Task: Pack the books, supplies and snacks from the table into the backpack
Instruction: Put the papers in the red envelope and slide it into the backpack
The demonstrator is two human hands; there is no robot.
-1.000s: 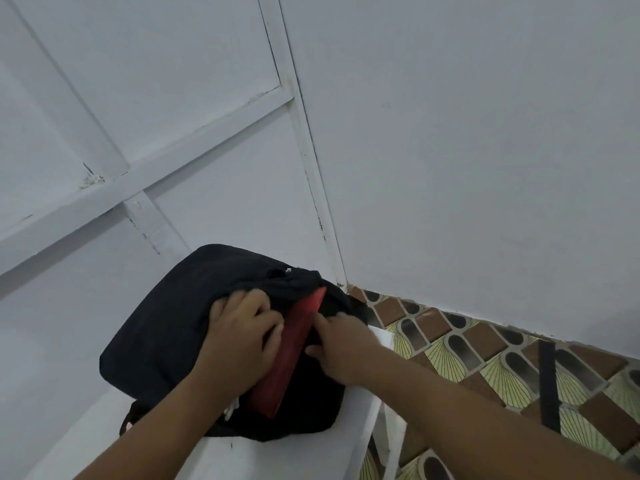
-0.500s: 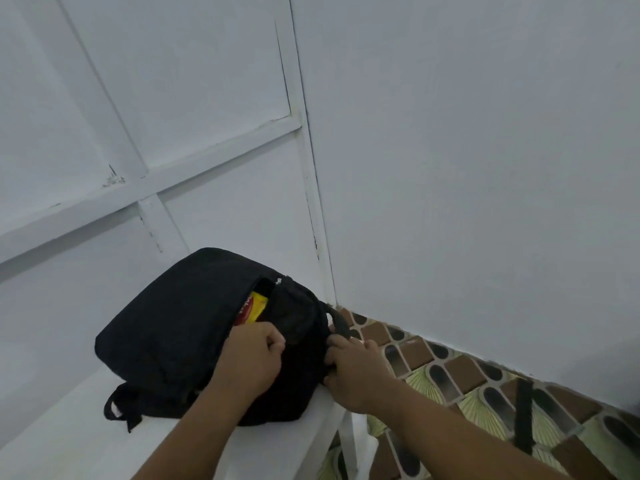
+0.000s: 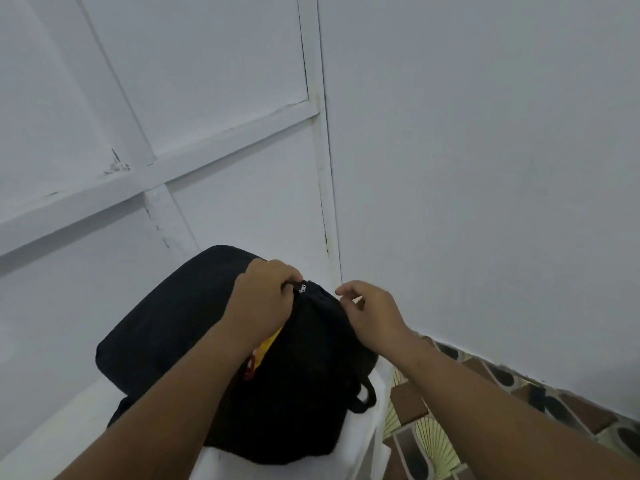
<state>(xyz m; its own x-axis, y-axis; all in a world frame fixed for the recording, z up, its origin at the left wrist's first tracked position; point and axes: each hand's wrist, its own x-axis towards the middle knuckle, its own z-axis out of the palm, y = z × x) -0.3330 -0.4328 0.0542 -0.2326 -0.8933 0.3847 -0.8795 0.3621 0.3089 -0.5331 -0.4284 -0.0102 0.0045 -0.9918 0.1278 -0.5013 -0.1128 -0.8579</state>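
A black backpack (image 3: 166,327) lies on the white table (image 3: 83,417) near the corner of the room. My left hand (image 3: 263,303) grips the top of the bag at the zipper, fingers curled around the fabric beside the small metal zipper pull (image 3: 303,288). My right hand (image 3: 372,311) hovers at the bag's right top edge, fingers loosely curled, holding nothing I can see. A yellow and red snack packet (image 3: 265,348) shows through the open slit below my left wrist.
White panelled walls (image 3: 207,133) close in behind and to the right. The table edge (image 3: 375,427) drops off to a patterned brown and green tiled floor (image 3: 485,393) at the right. A backpack strap loop (image 3: 365,398) hangs over the table edge.
The red flat item has gone inside the bag. My left hand moved up to the zipper at the top; my right hand lifted off the bag's side to its top edge.
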